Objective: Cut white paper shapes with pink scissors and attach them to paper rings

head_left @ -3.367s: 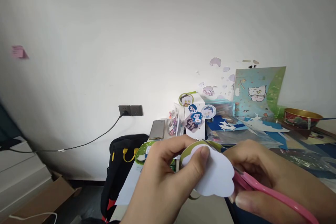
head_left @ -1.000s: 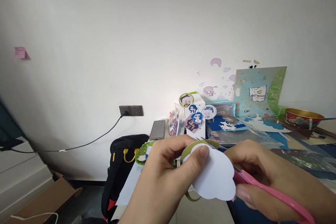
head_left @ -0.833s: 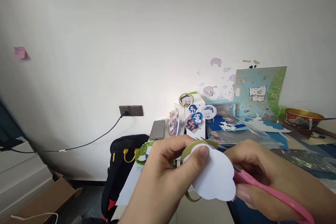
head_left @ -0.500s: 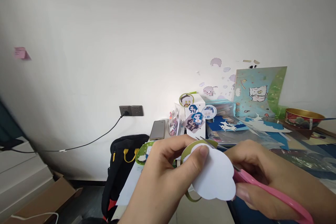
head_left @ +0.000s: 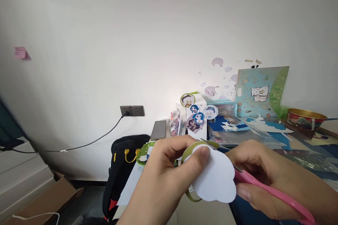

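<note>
Item 1: white paper piece (head_left: 215,175), scalloped along its lower right, held raised above the surface between both hands; the landmark for all entries below. Long axis slants from upper left to lower right.

Item 2: left hand (head_left: 169,175), clamped on the piece's upper left, thumb flat on the face; the nearer hand.

Item 3: right hand (head_left: 266,179), to the right of the piece, closed about item 4; contact between its fingertips and the paper cannot be told.

Item 4: pink-handled scissors (head_left: 250,179), reaching up-left from the right hand, blades along and partly behind the piece's upper edge; spread of blades unclear.

Item 5: olive-green strip (head_left: 188,152), curving round the piece's left side, showing again below; whether joined cannot be told.

Surface (head_left: 203,211), pale, beneath the piece. Beyond it: white box (head_left: 198,135) bearing character cutouts (head_left: 198,117). Beyond, leftward: phone (head_left: 158,130). Beyond, rightward: illustrated sheet (head_left: 248,88), upright; red tin (head_left: 301,119).

Room, left of the piece: black backpack (head_left: 118,172), wall socket (head_left: 132,110) with cable (head_left: 92,141), cardboard box (head_left: 52,197) on the floor.
</note>
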Action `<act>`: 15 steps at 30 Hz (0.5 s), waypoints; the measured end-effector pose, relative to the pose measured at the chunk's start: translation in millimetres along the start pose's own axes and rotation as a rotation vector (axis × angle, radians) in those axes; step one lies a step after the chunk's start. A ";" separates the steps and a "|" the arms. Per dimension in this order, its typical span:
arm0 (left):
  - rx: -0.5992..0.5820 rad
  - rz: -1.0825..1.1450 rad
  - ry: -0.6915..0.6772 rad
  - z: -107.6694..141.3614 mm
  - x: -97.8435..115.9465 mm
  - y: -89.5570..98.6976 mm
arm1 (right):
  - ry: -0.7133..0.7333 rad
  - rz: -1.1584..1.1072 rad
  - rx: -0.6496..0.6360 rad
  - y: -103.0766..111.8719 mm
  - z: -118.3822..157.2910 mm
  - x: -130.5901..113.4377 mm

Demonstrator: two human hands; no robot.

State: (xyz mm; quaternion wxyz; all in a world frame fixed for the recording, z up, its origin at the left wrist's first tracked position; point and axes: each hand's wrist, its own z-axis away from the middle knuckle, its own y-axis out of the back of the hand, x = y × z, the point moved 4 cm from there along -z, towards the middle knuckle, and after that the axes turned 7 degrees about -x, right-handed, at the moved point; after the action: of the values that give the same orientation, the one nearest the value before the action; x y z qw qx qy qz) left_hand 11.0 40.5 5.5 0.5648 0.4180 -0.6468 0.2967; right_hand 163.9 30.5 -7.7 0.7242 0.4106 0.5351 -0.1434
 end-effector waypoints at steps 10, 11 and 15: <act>-0.015 0.019 -0.005 -1.3 -1.7 0.8 | 0.001 0.005 0.021 2.0 -2.2 4.2; -0.013 0.019 -0.003 -1.3 -1.9 0.9 | -0.005 0.002 0.020 2.1 -1.8 4.8; -0.013 0.007 -0.004 -2.0 -1.7 0.6 | -0.030 0.018 0.009 2.4 1.1 6.4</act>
State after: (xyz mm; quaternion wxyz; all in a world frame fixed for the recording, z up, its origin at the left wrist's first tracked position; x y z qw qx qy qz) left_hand 11.5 42.9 4.3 0.5650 0.4127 -0.6513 0.2937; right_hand 168.6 32.7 -12.2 0.7317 0.4162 0.5199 -0.1455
